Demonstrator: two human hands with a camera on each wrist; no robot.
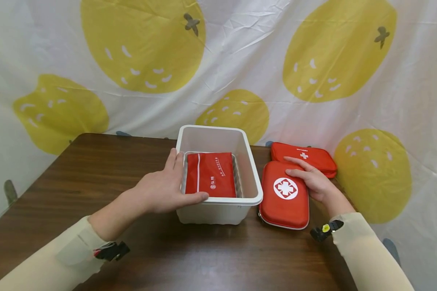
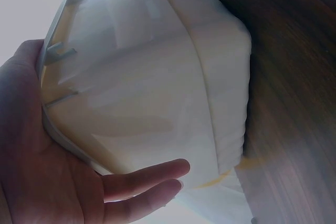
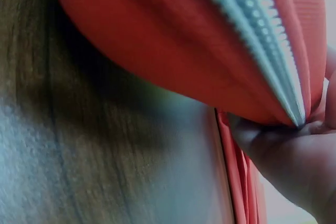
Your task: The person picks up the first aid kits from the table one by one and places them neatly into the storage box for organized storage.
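The left hand (image 1: 164,190) spreads wide along the rim of one white bin (image 1: 213,213) on the desk (image 1: 94,182), which holds one flat red pouch (image 1: 218,167); the right hand (image 1: 313,180) pinches one hard-shell first-aid case (image 1: 284,208), just right of the bin, before one red first-aid pouch (image 1: 309,153). The step seems to be gripping the case; lifting it would call for a firm hold.

Two first-aid cases (image 1: 287,212) (image 1: 322,163), one printed red packet (image 1: 218,173), one plastic bin (image 1: 214,213), two hands (image 1: 164,190) (image 1: 316,181), one table (image 1: 124,165), one lemon-print curtain (image 1: 247,64).
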